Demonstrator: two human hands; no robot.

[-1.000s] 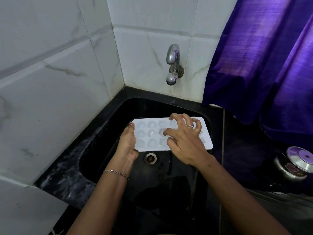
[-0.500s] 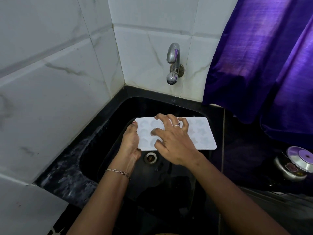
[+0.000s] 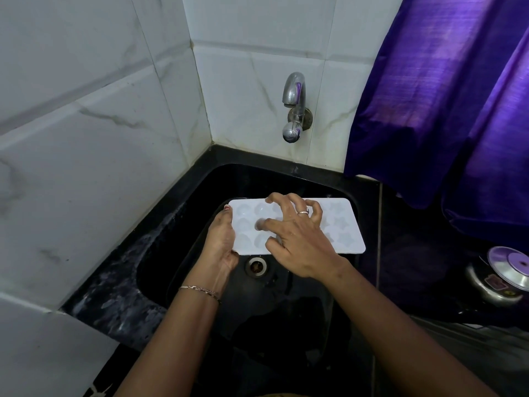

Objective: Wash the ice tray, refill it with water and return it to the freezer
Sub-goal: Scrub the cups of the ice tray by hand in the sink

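Over the round metal drain point(image 3: 255, 265) of a black sink point(image 3: 286, 181), a white rectangular plastic ice tray point(image 3: 343, 224) with star and rounded moulds is held roughly level, cavities up. At its left short edge the left hand point(image 3: 221, 239) grips it, thumb on the top corner, fingers underneath. Spread and bent, the right hand point(image 3: 297, 242) presses its fingertips point(image 3: 270, 200) into the moulds and grasps nothing. Behind, a chrome tap point(image 3: 293, 107) juts from white marbled wall tiles point(image 3: 86, 138); a purple curtain point(image 3: 443, 96) hangs at the right above a steel lidded pot point(image 3: 499, 277)
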